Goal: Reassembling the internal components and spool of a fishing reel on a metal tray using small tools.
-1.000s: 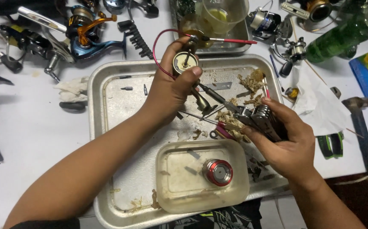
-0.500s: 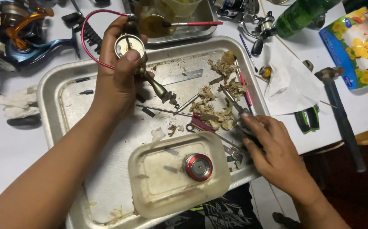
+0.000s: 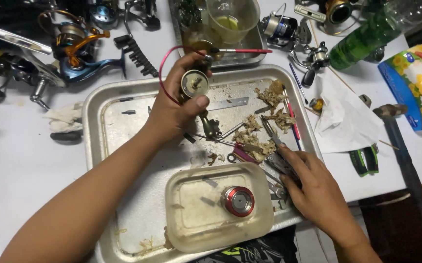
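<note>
My left hand (image 3: pixel 176 109) grips a round brass-coloured fishing reel part (image 3: pixel 194 83) with a red wire loop, held above the far side of a metal tray (image 3: pixel 105 117). My right hand (image 3: pixel 318 187) rests at the tray's near right corner, its fingers on folding pliers (image 3: pixel 278 158) that lie on the tray. Several small tools and clumps of dirty fibre (image 3: pixel 259 131) lie between the hands. A clear plastic lid (image 3: pixel 191 214) with a red and silver spool (image 3: pixel 238 200) on it sits at the tray's near edge.
Fishing reels (image 3: pixel 74 48) crowd the far left. A second tray (image 3: pixel 240 53) with a plastic cup (image 3: pixel 233 19) stands behind. A green bottle (image 3: pixel 366 39), white tissue (image 3: pixel 345 122), a hammer (image 3: pixel 401 146) and a tissue pack (image 3: pixel 418 85) lie to the right.
My right hand has lowered from holding a part above the tray to resting on the pliers near the tray's corner. My left hand still holds the reel part up.
</note>
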